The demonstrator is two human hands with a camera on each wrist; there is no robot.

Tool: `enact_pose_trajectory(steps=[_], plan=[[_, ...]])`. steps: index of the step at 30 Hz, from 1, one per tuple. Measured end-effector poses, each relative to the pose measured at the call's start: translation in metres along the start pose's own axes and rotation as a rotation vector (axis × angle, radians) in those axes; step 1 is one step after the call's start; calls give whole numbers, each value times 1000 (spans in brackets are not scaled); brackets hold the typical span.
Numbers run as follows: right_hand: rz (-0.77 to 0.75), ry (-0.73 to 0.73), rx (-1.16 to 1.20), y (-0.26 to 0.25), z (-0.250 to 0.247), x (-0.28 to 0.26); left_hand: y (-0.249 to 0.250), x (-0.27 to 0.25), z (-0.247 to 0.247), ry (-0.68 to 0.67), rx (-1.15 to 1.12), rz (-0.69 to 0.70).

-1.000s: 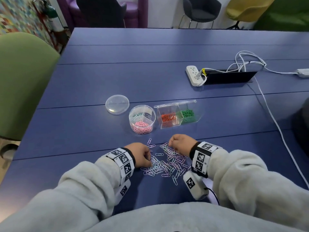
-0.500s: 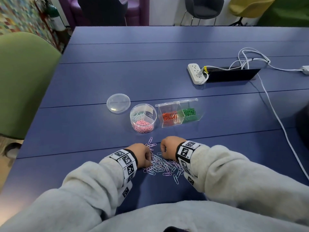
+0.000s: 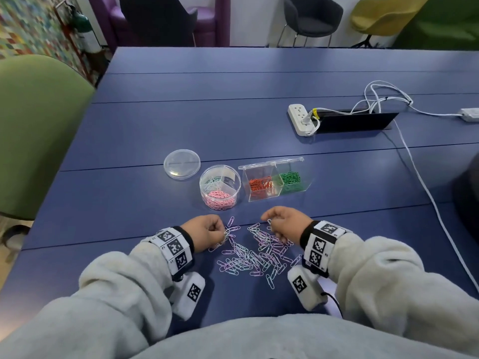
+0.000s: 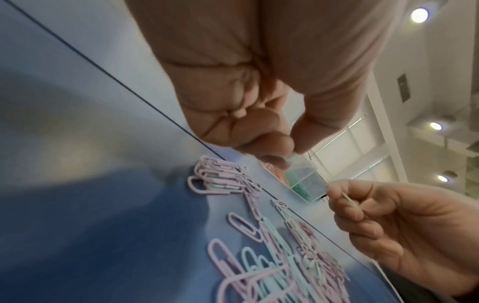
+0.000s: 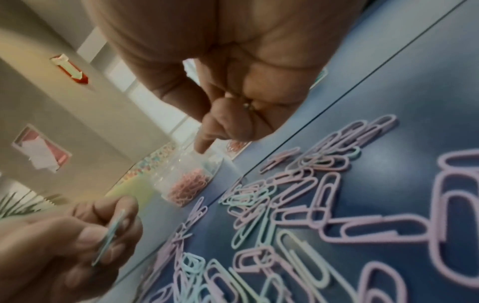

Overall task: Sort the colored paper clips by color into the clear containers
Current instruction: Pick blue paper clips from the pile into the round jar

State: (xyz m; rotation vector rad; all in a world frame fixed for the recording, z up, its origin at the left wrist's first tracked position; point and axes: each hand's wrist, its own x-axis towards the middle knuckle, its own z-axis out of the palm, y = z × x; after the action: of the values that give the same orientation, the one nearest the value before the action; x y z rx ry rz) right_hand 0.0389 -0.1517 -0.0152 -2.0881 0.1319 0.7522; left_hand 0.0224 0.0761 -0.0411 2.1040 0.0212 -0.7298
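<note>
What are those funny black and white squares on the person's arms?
They are printed square codes on bands round each wrist. The left hand and the right hand are bare. Fluffy pale grey sleeves cover both arms. A small white box with its own code hangs under each wrist, and a thin black cable runs from the right one.

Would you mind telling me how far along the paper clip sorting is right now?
Orange and green clips already fill the clear rectangular box; pink and some pale blue sit in the round clear tub. The left hand and right hand each pinch a clip. A loose lilac-and-blue clip pile remains.
</note>
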Motion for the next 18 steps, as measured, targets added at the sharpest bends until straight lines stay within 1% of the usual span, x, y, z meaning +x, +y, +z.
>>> enact_pose_trajectory(steps=[3,5,8,9,10,13,14,16,18], plan=[[45,-6,136,-2,-3,-1,4,0,3,-16,-147,15],[44,-17,176,-2,-3,-2,8,0,7,-18,-192,17],[40,-36,184,-1,-1,-3,12,0,9,-27,-257,-41],[45,-37,153,-1,-1,-3,13,1,9,-23,-304,-76],[44,-33,73,-1,-1,-4,13,1,9,-13,-358,-107],[-29,-22,-338,2,4,-6,16,-3,9,-16,-492,-168],[-54,-42,-411,3,8,-7,17,-5,10,-37,-540,-172],[-75,-80,-469,2,16,-6,17,-6,9,-74,-609,-167],[-101,-102,-540,-4,23,-4,15,-6,8,-94,-620,-184]])
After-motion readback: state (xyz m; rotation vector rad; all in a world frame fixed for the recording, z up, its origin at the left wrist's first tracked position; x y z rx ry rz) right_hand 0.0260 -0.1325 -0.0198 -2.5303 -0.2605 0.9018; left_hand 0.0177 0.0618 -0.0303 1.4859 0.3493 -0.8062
